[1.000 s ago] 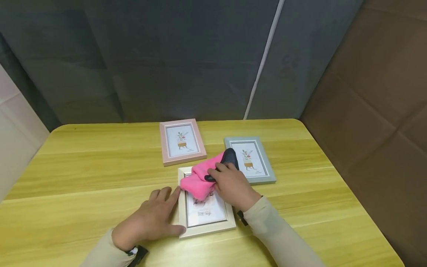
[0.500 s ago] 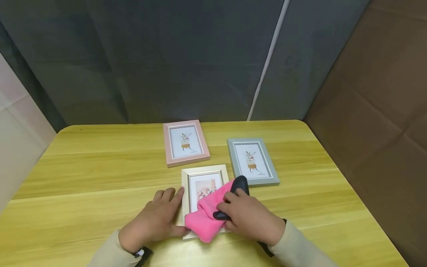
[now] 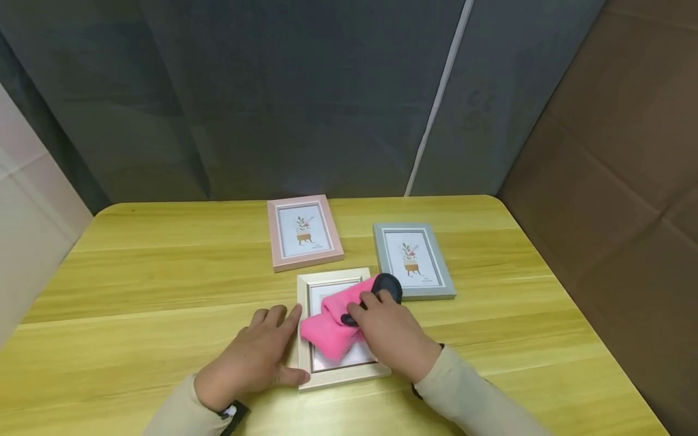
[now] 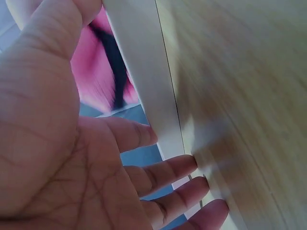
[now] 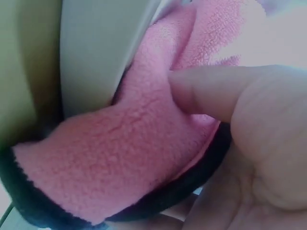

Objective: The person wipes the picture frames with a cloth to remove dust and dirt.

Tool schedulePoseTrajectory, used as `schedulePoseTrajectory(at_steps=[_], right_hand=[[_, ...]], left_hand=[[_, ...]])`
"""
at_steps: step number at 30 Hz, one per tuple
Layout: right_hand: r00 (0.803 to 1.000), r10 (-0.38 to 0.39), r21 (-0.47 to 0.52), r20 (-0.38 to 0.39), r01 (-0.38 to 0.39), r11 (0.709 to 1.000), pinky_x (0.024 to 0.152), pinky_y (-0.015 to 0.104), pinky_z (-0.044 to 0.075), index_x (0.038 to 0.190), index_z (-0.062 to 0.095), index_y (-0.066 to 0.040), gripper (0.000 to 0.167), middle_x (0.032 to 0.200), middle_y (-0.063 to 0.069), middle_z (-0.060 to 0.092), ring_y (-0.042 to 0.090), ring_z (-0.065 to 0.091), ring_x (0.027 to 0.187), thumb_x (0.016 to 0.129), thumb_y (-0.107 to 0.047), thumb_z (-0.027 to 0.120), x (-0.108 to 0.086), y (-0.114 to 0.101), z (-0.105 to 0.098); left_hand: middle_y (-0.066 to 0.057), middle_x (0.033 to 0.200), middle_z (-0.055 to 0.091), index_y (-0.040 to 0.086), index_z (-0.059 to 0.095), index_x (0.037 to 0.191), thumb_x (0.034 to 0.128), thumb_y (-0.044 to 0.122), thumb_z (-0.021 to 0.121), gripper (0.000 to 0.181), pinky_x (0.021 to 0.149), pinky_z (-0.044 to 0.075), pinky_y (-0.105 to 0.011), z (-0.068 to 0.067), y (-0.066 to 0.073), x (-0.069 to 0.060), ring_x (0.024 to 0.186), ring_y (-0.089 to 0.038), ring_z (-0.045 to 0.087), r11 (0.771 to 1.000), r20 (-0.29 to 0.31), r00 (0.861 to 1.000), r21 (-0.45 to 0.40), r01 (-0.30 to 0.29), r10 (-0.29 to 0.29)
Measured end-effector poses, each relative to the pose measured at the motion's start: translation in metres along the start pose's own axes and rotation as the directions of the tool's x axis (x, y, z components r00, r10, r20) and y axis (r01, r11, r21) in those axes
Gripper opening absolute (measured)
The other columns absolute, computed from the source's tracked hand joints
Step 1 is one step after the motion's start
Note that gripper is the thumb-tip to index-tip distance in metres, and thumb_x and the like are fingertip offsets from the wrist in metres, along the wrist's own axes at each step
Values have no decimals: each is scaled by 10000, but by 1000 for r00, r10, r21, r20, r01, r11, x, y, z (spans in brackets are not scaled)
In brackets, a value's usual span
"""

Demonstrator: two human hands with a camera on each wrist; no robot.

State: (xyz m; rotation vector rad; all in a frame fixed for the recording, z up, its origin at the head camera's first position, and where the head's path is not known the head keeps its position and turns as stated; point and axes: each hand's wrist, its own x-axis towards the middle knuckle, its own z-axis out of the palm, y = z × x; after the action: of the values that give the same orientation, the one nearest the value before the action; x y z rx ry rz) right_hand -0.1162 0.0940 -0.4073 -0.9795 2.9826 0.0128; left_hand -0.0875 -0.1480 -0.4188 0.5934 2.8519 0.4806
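A cream picture frame [image 3: 343, 379] lies flat on the table, its picture mostly hidden under a pink cloth [image 3: 332, 330] with black edging. My right hand [image 3: 397, 333] grips the folded cloth and holds it against the glass; in the right wrist view the thumb presses into the fluffy cloth [image 5: 120, 148]. My left hand [image 3: 253, 357] is at the frame's left side, with thumb and index fingertip touching its edge. The left wrist view shows the fingers spread, their tips along the frame's side [image 4: 144, 62] and the table.
A pink picture frame [image 3: 308, 264] lies at the back of the wooden table [image 3: 163, 272]. To the right, a grey-blue picture frame [image 3: 444, 278] lies near the cloth's black end. A dark curtain [image 3: 300, 103] hangs behind the table, and a brown panel [image 3: 611, 151] stands at the right.
My right hand has slid the cloth down over the cream frame's glass, then partway back up toward the middle. The left hand has stayed at the frame's left edge.
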Motion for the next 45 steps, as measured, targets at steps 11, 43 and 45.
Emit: schedulePoseTrajectory(at_steps=[11, 43, 45], right_hand=[[997, 77, 69, 8, -78, 995, 816, 429, 549, 1293, 666, -167, 350, 1250, 86, 629, 297, 565, 1031, 943, -160, 673, 45, 25, 3], [1000, 19, 99, 22, -21, 995, 759, 388, 553, 1207, 705, -151, 311, 1130, 70, 654, 258, 558, 948, 897, -131, 713, 15, 18, -4], [998, 59, 130, 25, -62, 990, 851, 413, 539, 1240, 695, -145, 328, 1206, 87, 645, 287, 558, 1023, 913, -113, 695, 27, 21, -3]], left_hand=[[-253, 1372, 463, -22, 381, 1499, 642, 590, 853, 1154, 908, 474, -599, 0, 2, 2, 1217, -458, 436, 1000, 5, 1000, -3, 13, -13], [-246, 1356, 478, -34, 412, 1477, 662, 585, 846, 1112, 895, 484, -584, 0, 4, 4, 1204, -450, 446, 1000, -3, 1000, 13, -6, 6], [-250, 1353, 477, -35, 412, 1477, 663, 593, 842, 1115, 888, 487, -586, 0, 3, 4, 1199, -456, 448, 1000, -7, 1000, 26, -9, 9]])
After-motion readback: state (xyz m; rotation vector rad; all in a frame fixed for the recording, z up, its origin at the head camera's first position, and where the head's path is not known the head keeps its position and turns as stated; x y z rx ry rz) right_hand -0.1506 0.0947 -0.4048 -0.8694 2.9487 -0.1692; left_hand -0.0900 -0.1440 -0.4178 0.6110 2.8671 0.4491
